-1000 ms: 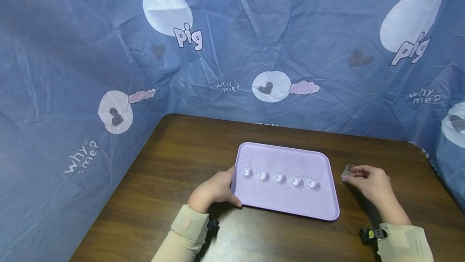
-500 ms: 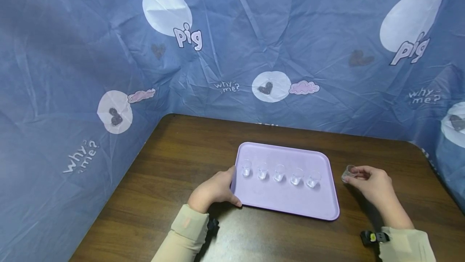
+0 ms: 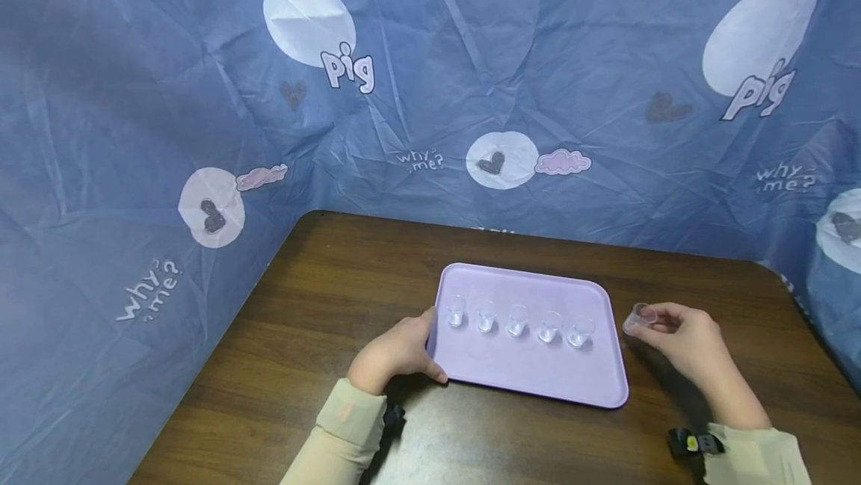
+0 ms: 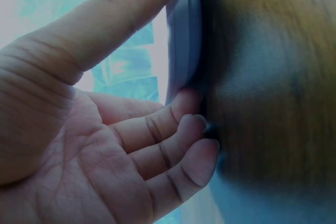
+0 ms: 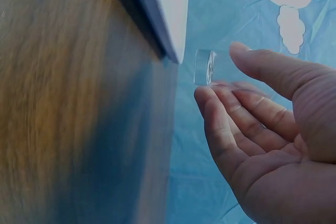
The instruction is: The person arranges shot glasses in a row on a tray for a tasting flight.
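Observation:
A lilac tray lies on the table, carrying a row of several small clear cups, among them a leftmost cup and a rightmost cup. My left hand holds the tray at its front left corner; the left wrist view has the thumb and fingertips on its rim. Just right of the tray, my right hand pinches another small clear cup between thumb and fingers. In the right wrist view this clear cup is off the tabletop and apart from the tray edge.
The brown wooden table extends around the tray on all sides. A blue printed cloth hangs behind the table and along its left and right sides. Black bands with small devices sit on both wrists, the right device showing more fully.
My right hand has shifted the cup slightly left, toward the tray, and the cup is more tilted. My left hand, the tray and the cups on it have stayed in place.

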Motion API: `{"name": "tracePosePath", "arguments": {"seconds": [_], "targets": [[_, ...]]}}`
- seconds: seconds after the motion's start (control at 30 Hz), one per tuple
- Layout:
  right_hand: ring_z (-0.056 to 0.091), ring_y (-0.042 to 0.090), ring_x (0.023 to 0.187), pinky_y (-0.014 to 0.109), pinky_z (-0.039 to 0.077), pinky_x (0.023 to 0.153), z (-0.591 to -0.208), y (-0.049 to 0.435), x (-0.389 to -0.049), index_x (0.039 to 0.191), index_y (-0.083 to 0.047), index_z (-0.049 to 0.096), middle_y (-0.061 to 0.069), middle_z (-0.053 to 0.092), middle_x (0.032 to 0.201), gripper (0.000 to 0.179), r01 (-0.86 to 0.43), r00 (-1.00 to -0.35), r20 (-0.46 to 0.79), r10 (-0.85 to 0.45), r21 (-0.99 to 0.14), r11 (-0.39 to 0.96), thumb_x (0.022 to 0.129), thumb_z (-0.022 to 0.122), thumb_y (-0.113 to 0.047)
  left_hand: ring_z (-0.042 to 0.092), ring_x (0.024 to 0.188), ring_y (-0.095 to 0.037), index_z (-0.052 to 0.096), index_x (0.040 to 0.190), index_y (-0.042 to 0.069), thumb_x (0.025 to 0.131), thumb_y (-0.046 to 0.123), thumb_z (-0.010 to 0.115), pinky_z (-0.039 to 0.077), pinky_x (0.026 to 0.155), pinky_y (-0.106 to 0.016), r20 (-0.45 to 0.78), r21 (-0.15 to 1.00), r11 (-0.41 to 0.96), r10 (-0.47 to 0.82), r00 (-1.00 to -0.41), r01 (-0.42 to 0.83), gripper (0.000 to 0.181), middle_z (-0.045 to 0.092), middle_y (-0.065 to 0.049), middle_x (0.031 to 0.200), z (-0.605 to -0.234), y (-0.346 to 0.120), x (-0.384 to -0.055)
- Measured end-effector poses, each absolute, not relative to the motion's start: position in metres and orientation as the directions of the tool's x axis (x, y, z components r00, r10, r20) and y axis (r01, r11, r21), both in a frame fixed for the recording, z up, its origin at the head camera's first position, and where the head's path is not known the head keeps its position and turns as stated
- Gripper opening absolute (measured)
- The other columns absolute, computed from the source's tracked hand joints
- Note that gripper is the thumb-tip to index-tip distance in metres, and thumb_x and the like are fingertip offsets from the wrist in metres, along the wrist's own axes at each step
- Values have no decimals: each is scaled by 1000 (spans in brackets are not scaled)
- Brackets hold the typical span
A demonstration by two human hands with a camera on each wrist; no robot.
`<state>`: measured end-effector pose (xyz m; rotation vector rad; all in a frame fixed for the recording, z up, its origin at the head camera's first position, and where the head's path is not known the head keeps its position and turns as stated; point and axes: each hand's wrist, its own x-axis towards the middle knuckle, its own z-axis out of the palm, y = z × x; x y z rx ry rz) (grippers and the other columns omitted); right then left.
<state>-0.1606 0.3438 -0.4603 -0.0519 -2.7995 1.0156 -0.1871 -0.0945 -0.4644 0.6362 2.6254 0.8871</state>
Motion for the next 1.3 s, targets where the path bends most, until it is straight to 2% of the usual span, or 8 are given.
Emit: {"name": "tracePosePath", "arguments": {"seconds": [0.27, 0.6, 1.3], "targets": [[68, 12, 79, 19, 53, 63, -457, 333, -159, 109, 6, 72, 15, 73, 98, 40, -96, -991, 137, -2, -684, 723, 81, 88, -17, 61, 109, -31, 44, 143, -1, 60, 19, 100, 47, 96, -45, -138, 636, 707, 497, -857, 308, 102, 64, -22, 122, -464, -95, -187], [67, 21, 85, 25, 54, 64, -455, 317, -160, 107, 3, 73, 12, 72, 100, 38, -62, -998, 37, -50, -690, 722, 80, 89, -17, 61, 109, -30, 44, 143, -2, 60, 19, 100, 47, 96, -45, -139, 636, 710, 492, -859, 304, 102, 64, -22, 121, -464, -96, -186], [64, 20, 81, 26, 54, 62, -467, 310, -160, 102, 4, 71, 8, 70, 92, 34, -64, -997, 8, -80, -692, 719, 77, 89, -10, 61, 109, -30, 44, 143, -2, 61, 20, 100, 47, 96, -44, -146, 634, 713, 490, -859, 299, 102, 65, -21, 121, -464, -94, -188]]}}
